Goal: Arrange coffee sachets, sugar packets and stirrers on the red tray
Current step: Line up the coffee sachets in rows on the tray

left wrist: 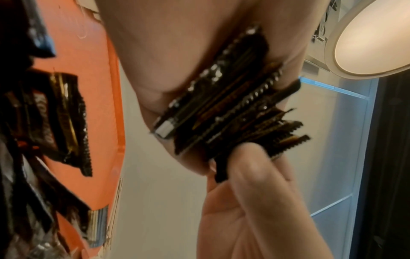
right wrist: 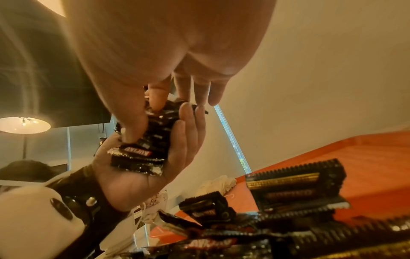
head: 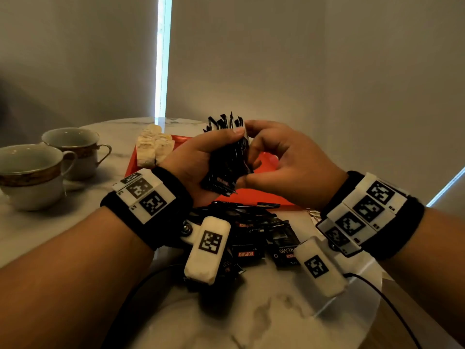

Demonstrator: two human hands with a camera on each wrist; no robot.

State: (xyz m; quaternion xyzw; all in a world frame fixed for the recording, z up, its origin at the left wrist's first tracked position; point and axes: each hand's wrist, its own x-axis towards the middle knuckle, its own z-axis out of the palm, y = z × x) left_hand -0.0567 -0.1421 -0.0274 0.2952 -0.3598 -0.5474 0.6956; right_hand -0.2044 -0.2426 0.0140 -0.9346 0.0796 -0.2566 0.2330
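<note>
- Two white china cups with gold bands stand at the far left of the round white marble-patterned surface, close beside each other, handles to the right.
- A pale cream bundle of wrapped packets lies on the far left corner of the flat red plastic tray; what they hold is too blurred to tell.
- The left hand is raised over the tray with fingers and thumb curled round an upright stack of glossy black coffee sachets, their serrated tops fanning out above the thumb.
- From the left wrist view the stack shows edge-on, pressed against the palm.
- The right hand meets the same stack from the other side, thumb and fingertips pinching its right edge; the right wrist view shows its fingers on the top of the sachets.
- A loose heap of black sachets with red lettering lies on the surface near the tray's near edge, some overlapping the rim; part of it is hidden under the wrist bands and white camera pods.
- A few white packets peep out just right of the heap, mostly covered by the right wrist.
- Behind the surface stand plain grey-white walls with a narrow bright strip of window; a round ceiling lamp glows overhead.
- A black cable runs over the surface edge at lower right.
</note>
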